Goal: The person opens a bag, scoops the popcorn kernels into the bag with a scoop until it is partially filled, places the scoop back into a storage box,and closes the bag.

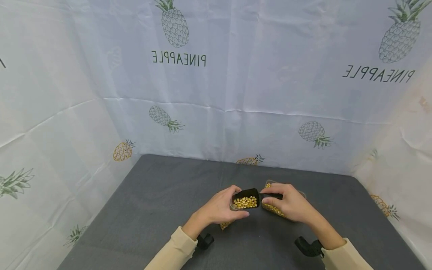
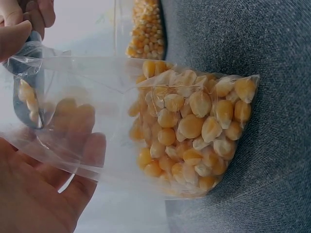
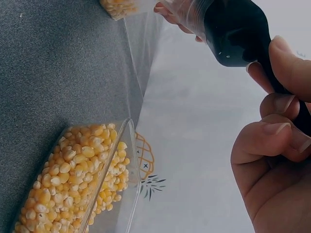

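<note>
In the head view my left hand (image 1: 221, 206) holds a clear plastic bag (image 2: 116, 116) around its mouth, thumb at the near side and fingers at the far side. Corn kernels (image 2: 194, 121) fill the bag's lower part, which stands close to the tabletop in the left wrist view. My right hand (image 1: 291, 202) grips a black scoop (image 3: 235, 36) by its handle. Corn lies in the scoop's bowl, whose front end reaches into the bag's opening. Below the right hand sits a clear plastic container (image 3: 109, 162) of corn kernels, partly hidden by that hand in the head view.
A dark grey cloth covers the table (image 1: 162, 202). White curtains (image 1: 209, 86) printed with pineapples hang behind it and at both sides. Black wrist mounts (image 1: 308, 247) sit below both hands, near the cream sleeves (image 1: 347, 257).
</note>
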### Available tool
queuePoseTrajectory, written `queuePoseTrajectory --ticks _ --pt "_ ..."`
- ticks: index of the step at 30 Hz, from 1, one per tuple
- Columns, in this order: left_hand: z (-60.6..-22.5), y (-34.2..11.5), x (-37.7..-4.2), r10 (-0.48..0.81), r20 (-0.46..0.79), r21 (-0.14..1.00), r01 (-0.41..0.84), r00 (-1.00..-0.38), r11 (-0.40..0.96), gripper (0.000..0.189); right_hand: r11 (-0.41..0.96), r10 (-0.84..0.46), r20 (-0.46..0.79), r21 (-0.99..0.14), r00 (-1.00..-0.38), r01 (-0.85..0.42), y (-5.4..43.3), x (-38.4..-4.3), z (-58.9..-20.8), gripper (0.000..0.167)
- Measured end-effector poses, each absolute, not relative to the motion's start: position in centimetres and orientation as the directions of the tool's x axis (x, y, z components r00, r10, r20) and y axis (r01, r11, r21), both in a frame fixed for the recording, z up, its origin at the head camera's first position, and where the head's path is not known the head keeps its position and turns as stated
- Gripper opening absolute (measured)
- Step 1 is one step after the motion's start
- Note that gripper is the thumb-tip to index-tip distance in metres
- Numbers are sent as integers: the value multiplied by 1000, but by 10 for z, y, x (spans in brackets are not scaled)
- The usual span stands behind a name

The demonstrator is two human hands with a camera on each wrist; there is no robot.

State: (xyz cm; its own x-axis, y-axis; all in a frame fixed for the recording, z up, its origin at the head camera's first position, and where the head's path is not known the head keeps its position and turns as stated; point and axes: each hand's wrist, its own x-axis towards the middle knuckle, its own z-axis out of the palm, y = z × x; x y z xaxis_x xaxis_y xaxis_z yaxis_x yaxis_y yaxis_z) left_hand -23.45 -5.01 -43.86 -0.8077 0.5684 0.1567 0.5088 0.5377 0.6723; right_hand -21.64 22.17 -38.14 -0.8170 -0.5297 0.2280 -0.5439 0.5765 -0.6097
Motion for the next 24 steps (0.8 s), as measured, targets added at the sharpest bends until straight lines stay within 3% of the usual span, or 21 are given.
queuePoseTrajectory --ticks 24 --pt "-438 -50 -233 584 167 698 513 -795 499 67 565 -557 250 -585 -792 -582 217 -215 -375 28"
